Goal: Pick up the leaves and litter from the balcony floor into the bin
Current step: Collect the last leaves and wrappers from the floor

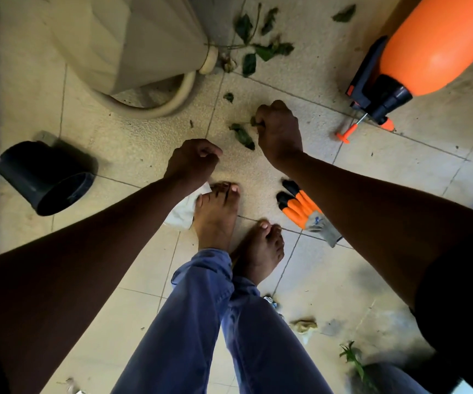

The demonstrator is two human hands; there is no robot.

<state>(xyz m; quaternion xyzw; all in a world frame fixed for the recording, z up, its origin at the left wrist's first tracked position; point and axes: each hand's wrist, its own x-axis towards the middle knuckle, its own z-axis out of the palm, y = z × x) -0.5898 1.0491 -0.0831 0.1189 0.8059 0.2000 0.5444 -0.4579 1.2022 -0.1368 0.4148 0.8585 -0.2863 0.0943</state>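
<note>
No readable text, labels, brands or numbers anywhere. Glove (305, 211) has a small blue mark near the cuff, too blurred to read. Orange sprayer (417, 55), black pot (45, 177) and beige planter (133, 44) show no lettering.

Orange plastic pressure sprayer (440, 44), black pump head and orange-tipped nozzle, lying on its side at upper right on the beige tiled floor (400, 172). Cream plastic planter (144, 38) on a round cream saucer (158, 106), upper left. Orange-and-black gardening glove with grey cuff (303, 209), flat on the tiles, partly hidden under a forearm. Bare feet (218, 211) side by side; blue denim trouser legs (201, 322) below them.
</note>
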